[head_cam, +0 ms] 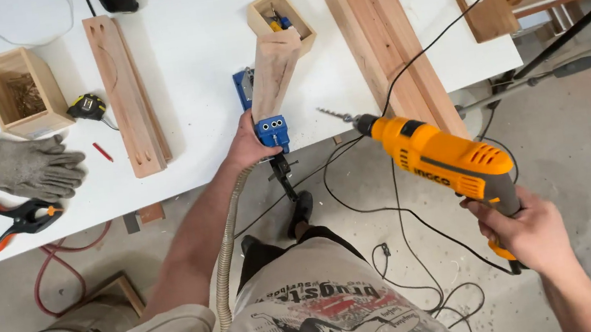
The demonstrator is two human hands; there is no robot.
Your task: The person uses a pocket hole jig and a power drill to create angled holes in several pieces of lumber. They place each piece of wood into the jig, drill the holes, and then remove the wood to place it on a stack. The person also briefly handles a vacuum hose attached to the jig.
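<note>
**One hand at the blue jig, the other hand holding the orange drill**

Head view: The left hand (251, 147) is at the front edge of the white table (203, 41). It grips the blue drilling jig (271, 132) from the left side, with fingers closed on it. A short wooden piece (274, 73) stands in the jig and leans away toward the far edge. A ribbed hose (226, 262) runs down below the left forearm.

The right hand (528, 230) is in front of the table, over the floor, and it is wrapped firmly around the handle of the orange corded drill (446, 157). The drill bit (334, 115) points left toward the jig, near it but not touching.

Behind the jig a small wooden box (281, 17) stands with small tools inside. Long planks (377, 33) lie from the far edge to the front edge at the right side. A flat board (125, 93) lies left of the middle. Near the left edge are an open wooden box (19, 92), a tape measure (86, 107), a red pencil (103, 152), grey gloves (29, 167) and an orange-and-black spring clamp (21, 221).
</note>
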